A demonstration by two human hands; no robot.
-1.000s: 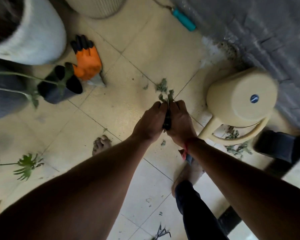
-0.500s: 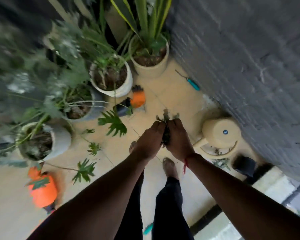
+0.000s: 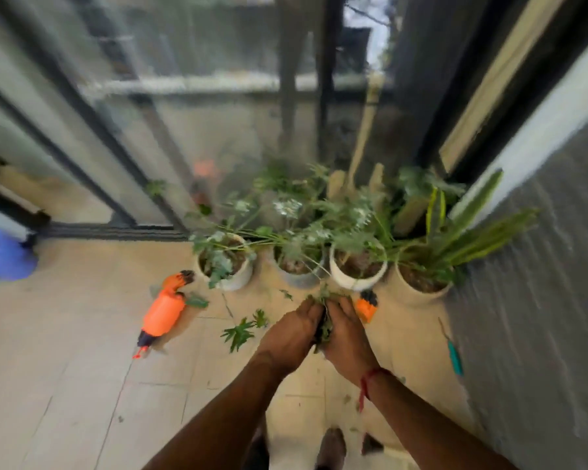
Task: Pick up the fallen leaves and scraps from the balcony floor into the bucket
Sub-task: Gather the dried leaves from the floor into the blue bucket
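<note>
My left hand (image 3: 291,332) and my right hand (image 3: 348,339) are pressed together in front of me, cupped round a bunch of green leaves and scraps (image 3: 324,315) that pokes out between them. The hands are held well above the tiled balcony floor (image 3: 82,385). A few green fallen leaves (image 3: 240,332) lie on the tiles just left of my hands. A blurred blue object (image 3: 2,257) sits at the far left edge; I cannot tell if it is the bucket.
Several potted plants (image 3: 357,269) stand in a row ahead, against a glass sliding door (image 3: 170,137). An orange glove (image 3: 162,312) lies on the floor to the left, and another orange glove (image 3: 366,307) by my right hand. A teal-handled tool (image 3: 454,357) lies beside the grey wall (image 3: 540,300).
I have risen from close to the floor to standing, and both hands came up with the bunch of leaves. The cream watering can has left the view.
</note>
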